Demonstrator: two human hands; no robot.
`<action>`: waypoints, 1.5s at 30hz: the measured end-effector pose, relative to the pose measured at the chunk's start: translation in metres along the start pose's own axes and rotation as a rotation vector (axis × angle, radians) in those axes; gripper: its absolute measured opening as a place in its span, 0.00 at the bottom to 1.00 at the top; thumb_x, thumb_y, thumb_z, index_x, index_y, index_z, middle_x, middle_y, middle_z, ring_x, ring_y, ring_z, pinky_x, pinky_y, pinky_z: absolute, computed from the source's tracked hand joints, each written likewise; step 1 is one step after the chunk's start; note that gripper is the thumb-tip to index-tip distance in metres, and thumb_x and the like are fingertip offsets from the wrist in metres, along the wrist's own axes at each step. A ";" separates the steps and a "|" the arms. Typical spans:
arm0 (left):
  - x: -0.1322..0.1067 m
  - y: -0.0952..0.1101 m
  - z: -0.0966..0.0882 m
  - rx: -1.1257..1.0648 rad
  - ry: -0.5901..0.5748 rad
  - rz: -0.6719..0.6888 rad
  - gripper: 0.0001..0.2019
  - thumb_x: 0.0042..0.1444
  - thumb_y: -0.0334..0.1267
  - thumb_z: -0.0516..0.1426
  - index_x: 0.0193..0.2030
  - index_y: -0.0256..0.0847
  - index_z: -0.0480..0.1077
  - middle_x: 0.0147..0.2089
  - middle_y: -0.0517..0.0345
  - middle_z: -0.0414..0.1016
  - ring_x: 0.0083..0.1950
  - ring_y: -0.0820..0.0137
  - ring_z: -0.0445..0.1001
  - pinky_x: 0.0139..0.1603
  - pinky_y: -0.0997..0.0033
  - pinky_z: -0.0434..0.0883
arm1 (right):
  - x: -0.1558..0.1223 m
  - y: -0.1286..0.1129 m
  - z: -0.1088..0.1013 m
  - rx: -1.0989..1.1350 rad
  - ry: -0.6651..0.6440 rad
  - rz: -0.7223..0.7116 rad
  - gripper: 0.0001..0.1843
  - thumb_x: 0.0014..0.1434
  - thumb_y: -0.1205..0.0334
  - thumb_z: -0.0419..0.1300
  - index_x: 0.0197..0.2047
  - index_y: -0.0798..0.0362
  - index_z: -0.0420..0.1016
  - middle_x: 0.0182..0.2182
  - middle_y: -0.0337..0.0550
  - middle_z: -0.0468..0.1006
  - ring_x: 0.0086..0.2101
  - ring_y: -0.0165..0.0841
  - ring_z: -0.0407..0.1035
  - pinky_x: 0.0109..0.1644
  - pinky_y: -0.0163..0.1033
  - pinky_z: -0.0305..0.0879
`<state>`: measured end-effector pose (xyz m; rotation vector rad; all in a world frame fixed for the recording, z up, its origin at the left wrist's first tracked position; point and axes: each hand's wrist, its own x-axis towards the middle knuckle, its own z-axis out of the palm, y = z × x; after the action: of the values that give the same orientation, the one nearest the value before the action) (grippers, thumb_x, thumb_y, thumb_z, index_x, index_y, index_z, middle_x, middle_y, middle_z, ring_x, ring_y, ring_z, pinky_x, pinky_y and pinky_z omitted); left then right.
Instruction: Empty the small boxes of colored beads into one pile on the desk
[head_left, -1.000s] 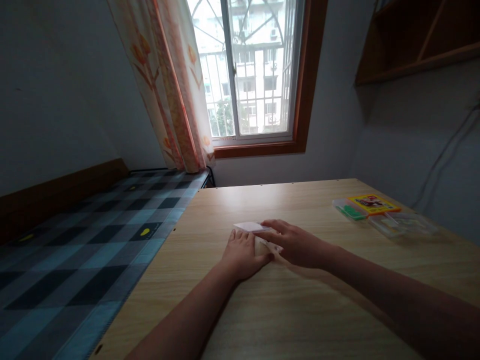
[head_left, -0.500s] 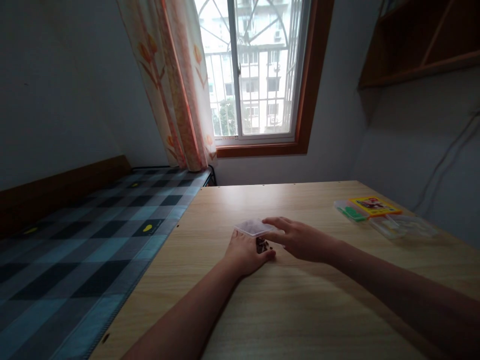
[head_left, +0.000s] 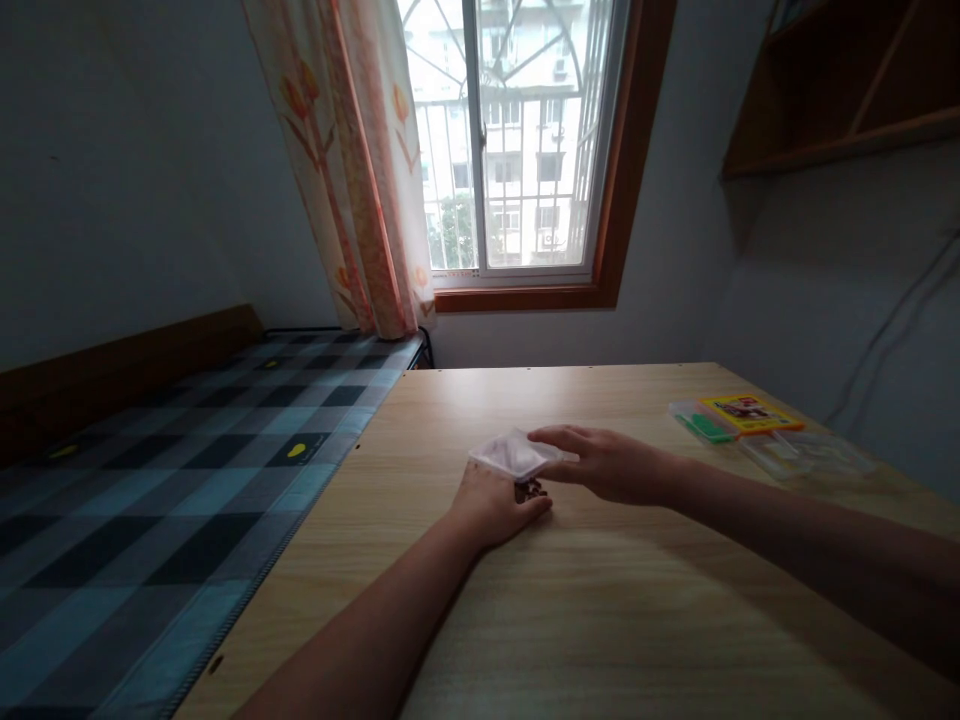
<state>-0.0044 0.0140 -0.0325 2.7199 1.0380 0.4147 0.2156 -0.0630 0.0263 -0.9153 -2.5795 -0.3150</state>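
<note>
My right hand [head_left: 611, 463] pinches a clear plastic lid [head_left: 516, 455] and holds it tilted a little above the wooden table [head_left: 585, 610]. Just below the lid, my left hand [head_left: 491, 505] rests on the table with its fingers curled round a small box; only a bit of dark content [head_left: 529, 490] shows between thumb and fingers. The box itself is mostly hidden by the hand and the lid.
At the table's far right lie a yellow printed card [head_left: 750, 412], a green piece in a clear tray [head_left: 701, 425] and a clear plastic case [head_left: 806, 452]. A bed with a checked blue cover [head_left: 150, 480] runs along the left. Behind are a window, a curtain and a wall shelf.
My right hand has raised the clear lid off the small box and tilted it, so the dark contents now show. My left hand has stayed in place.
</note>
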 end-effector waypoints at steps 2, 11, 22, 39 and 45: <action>0.001 0.001 0.000 0.049 -0.033 -0.047 0.45 0.54 0.68 0.54 0.68 0.34 0.60 0.71 0.36 0.58 0.73 0.45 0.52 0.73 0.44 0.46 | -0.004 0.002 0.003 0.193 0.126 0.133 0.42 0.60 0.76 0.53 0.73 0.42 0.49 0.64 0.53 0.62 0.61 0.39 0.64 0.58 0.45 0.72; 0.000 0.005 -0.005 0.065 -0.087 0.012 0.40 0.60 0.61 0.53 0.72 0.37 0.55 0.74 0.40 0.50 0.75 0.50 0.47 0.73 0.39 0.44 | -0.042 0.008 0.022 0.658 0.430 0.558 0.54 0.56 0.59 0.68 0.75 0.39 0.39 0.63 0.53 0.64 0.57 0.43 0.68 0.53 0.45 0.75; 0.009 0.011 -0.014 -0.117 0.006 0.430 0.13 0.63 0.37 0.54 0.50 0.46 0.76 0.55 0.52 0.76 0.60 0.60 0.71 0.64 0.58 0.66 | -0.099 0.034 0.045 0.442 0.321 1.012 0.33 0.60 0.46 0.61 0.63 0.53 0.63 0.56 0.55 0.71 0.47 0.41 0.72 0.56 0.51 0.69; 0.012 0.007 -0.013 -0.107 0.084 0.417 0.08 0.64 0.38 0.55 0.42 0.47 0.77 0.53 0.53 0.76 0.56 0.61 0.72 0.58 0.60 0.69 | -0.088 0.011 0.039 -0.071 0.096 0.798 0.26 0.63 0.60 0.55 0.64 0.53 0.67 0.68 0.52 0.58 0.68 0.44 0.50 0.72 0.57 0.44; 0.019 0.007 -0.013 -0.124 0.058 0.391 0.10 0.64 0.37 0.54 0.39 0.45 0.77 0.44 0.54 0.79 0.46 0.64 0.75 0.50 0.64 0.71 | -0.083 0.013 0.040 -0.005 -0.009 0.820 0.30 0.66 0.54 0.51 0.69 0.56 0.62 0.67 0.55 0.60 0.67 0.46 0.54 0.71 0.57 0.47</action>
<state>0.0091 0.0224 -0.0150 2.8051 0.4661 0.5991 0.2725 -0.0859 -0.0438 -1.8458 -1.9769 -0.0755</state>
